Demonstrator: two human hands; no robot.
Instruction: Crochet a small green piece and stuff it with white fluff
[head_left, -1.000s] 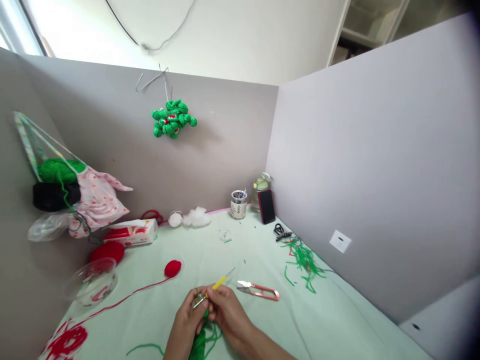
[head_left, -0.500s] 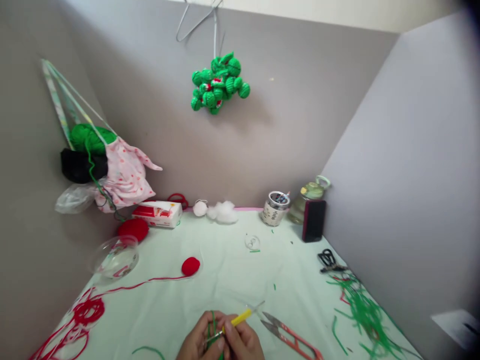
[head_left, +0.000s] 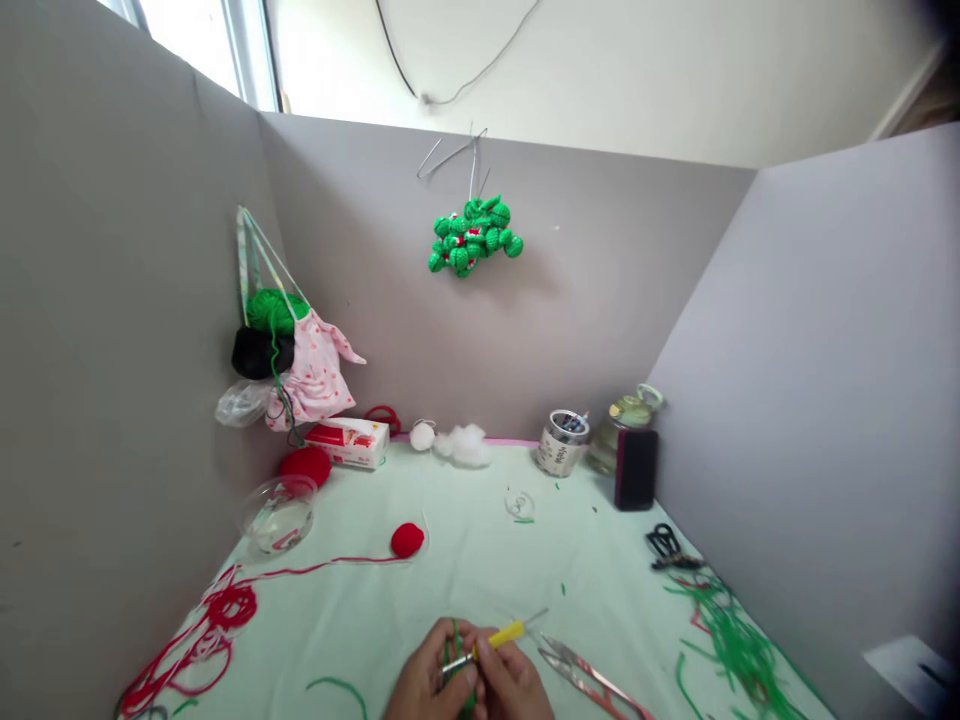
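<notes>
Yellow hook (head_left: 507, 633) sits pinched between thumb and fingers of my right hand (head_left: 517, 684), one tip pointing to two o'clock and the metal shaft slanting toward eight, by my left hand (head_left: 427, 682). That left hand is curled around green yarn (head_left: 456, 634), a strand rising over its fingers, and snips (head_left: 583, 666) lie at three o'clock from my right.
</notes>
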